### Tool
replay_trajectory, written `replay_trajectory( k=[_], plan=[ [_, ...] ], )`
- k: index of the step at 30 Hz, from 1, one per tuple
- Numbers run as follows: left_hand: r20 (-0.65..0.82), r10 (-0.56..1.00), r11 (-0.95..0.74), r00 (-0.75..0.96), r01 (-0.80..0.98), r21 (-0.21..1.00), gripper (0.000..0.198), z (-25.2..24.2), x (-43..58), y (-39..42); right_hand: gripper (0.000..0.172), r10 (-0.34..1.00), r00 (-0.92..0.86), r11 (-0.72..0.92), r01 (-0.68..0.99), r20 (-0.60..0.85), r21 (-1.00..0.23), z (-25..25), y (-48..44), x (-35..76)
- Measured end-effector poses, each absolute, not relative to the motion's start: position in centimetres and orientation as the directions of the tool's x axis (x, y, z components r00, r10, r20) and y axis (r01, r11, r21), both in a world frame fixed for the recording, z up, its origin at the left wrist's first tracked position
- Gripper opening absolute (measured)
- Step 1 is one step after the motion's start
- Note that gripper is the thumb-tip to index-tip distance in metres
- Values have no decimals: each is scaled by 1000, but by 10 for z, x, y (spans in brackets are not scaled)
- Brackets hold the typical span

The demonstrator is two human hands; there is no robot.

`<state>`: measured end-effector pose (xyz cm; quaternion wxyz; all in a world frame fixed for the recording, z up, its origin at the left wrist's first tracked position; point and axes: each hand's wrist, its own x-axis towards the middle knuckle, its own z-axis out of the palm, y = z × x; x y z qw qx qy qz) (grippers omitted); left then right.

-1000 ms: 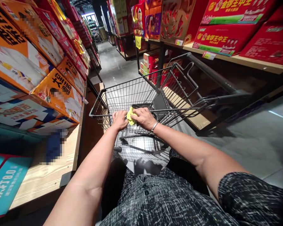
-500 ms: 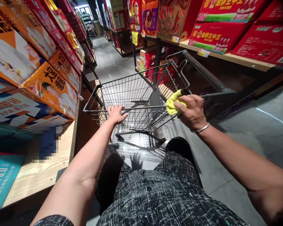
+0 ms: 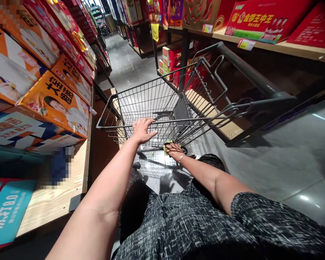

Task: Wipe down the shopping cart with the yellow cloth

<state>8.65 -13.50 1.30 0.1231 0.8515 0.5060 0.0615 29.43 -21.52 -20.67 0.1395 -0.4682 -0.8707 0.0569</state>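
Observation:
A grey wire shopping cart [image 3: 148, 97] stands across the aisle before me, its handle [image 3: 249, 72] up to the right. My left hand [image 3: 144, 131] is closed over the near top rim of the basket, fingers over the rail and thumb on the near side. Down low, at the cart's underside, my right hand [image 3: 175, 150] holds a yellow cloth [image 3: 167, 147] against the lower frame near a wheel. Fingers and wrist cover much of the cloth, and only its edges show.
On the left, a wooden shelf [image 3: 54, 202] bears orange boxes [image 3: 56, 104] and a teal box [image 3: 13, 209]. Red boxes [image 3: 262, 21] stand on the right shelf, above a low wooden ledge [image 3: 222, 122]. Grey tiled floor [image 3: 127, 65] runs along the aisle.
My right hand has moved with the yellow cloth from the upper rim near the handle down and left to the lower frame. My left hand has shifted slightly right along the rim.

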Motion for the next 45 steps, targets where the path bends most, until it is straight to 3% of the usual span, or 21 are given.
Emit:
replay_trajectory(
  k=[3,6,8,10,13,15,18,20,22,26,29,32,40,45],
  plan=[
    [-10,876,-465,483,849,250,52,13,87,-136,25,849,-502,527,823,163,-210,-199,-216,294],
    [5,877,-467,480,849,246,51,10,85,-135,29,866,-469,495,853,176,-163,-176,-222,318],
    [6,880,-462,475,851,249,49,8,84,-134,32,863,-434,473,875,258,-109,-149,-231,349],
    [6,881,-459,473,853,249,47,8,84,-133,32,819,-381,434,901,429,-28,-112,-242,389],
    [-4,887,-448,462,863,236,43,9,84,-133,28,664,-278,297,950,694,97,-48,-255,447],
    [-9,892,-438,452,870,228,42,11,85,-134,28,468,-211,179,974,858,142,-15,-259,472],
    [-1,891,-441,454,867,232,41,11,85,-135,30,284,-174,113,983,943,147,-6,-257,480],
    [3,889,-445,458,863,240,41,11,85,-135,25,370,-178,143,981,912,133,-31,-255,466],
    [3,886,-450,463,859,244,41,11,85,-135,22,565,-178,188,978,806,84,-73,-254,442],
    [7,880,-461,475,851,252,40,10,85,-133,32,891,-174,228,970,419,-82,-156,-252,381],
    [18,873,-474,487,841,259,40,8,84,-131,33,975,-171,196,962,143,-189,-188,-247,341],
    [22,869,-482,495,835,266,40,7,83,-130,30,972,-232,233,944,32,-232,-197,-241,318],
    [38,866,-490,499,830,266,36,6,80,-128,29,944,-316,327,935,96,-137,-152,-250,364],
    [61,874,-482,482,842,241,39,2,75,-126,27,870,-188,230,973,455,-38,-65,-275,445]
  ],
)
